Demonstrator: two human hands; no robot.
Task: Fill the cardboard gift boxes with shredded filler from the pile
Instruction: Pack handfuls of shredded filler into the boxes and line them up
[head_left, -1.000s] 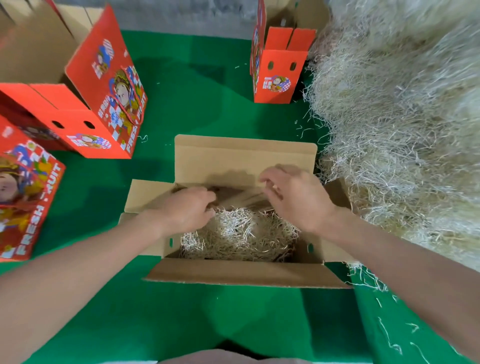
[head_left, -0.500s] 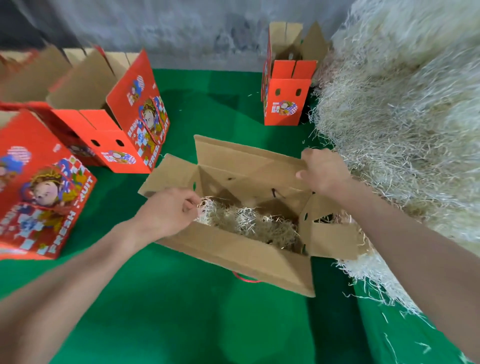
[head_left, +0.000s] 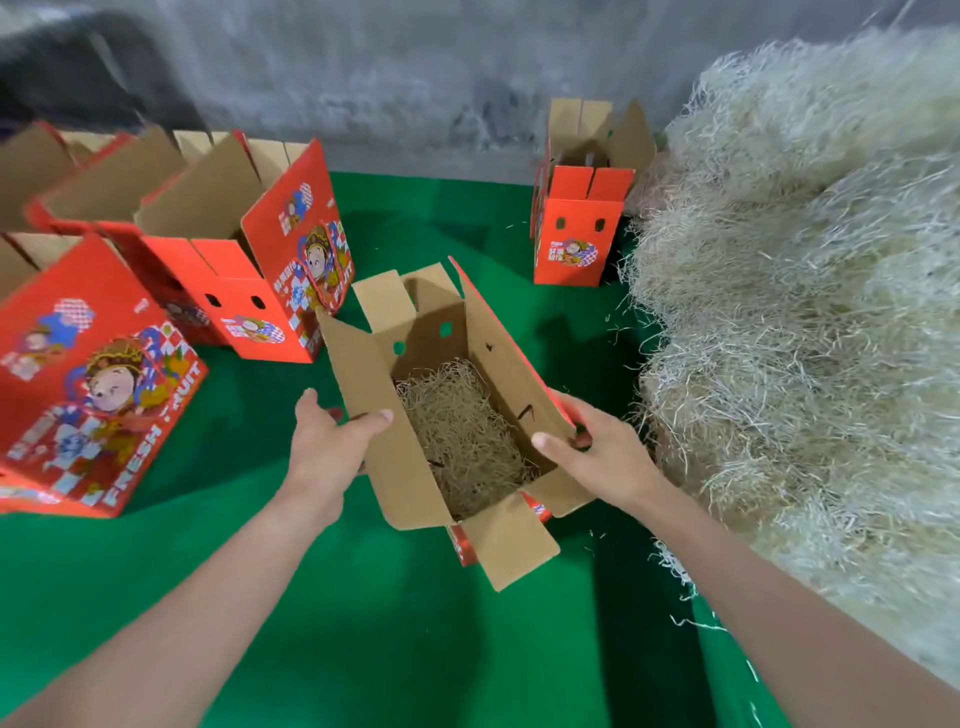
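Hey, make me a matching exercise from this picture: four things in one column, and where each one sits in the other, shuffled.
Things
1. filler pile
2. held box
3. lone red box
4. big-print red box

Places
A. between the left hand and right hand
B. far end, next to the pile
C. near left edge
D. along the right side

Pairs: 1-D, 2-A, 3-B, 4-C

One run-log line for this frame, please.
left hand: grips gift box left flap | right hand: grips right wall | shredded filler: layer inside box | filler pile: right of box
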